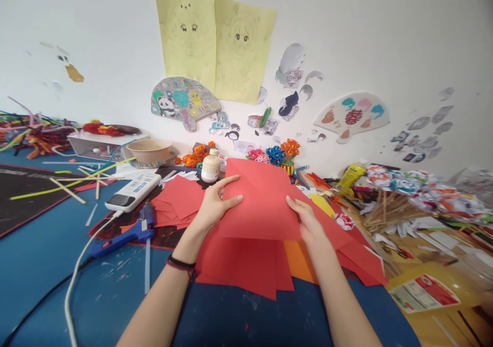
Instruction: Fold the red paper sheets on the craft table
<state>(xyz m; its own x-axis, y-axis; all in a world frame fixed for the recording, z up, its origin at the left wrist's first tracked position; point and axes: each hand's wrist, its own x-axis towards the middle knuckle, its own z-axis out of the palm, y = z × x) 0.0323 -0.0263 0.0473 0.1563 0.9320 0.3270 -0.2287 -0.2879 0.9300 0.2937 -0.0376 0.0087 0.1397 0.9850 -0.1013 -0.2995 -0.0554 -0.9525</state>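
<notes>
A sheet of red paper (262,203) is held up between both hands in the middle of the view, bowed slightly. My left hand (219,200) grips its left edge, with the thumb and a finger lying on the near face. At the right edge my right hand (305,216) has its fingers against the near face; its thumb is hidden. Below and behind the sheet lie more red paper sheets (242,267), with an orange sheet (300,261) among them. Smaller red paper pieces (179,200) are piled to the left of my left hand.
A blue glue gun (127,238) with its stick lies left, near a white power strip (133,192) with a cable. Behind stand a bottle (210,166) and a bowl (149,152). A yellow bottle (431,288), scissors (396,247) and wooden sticks (393,211) lie right.
</notes>
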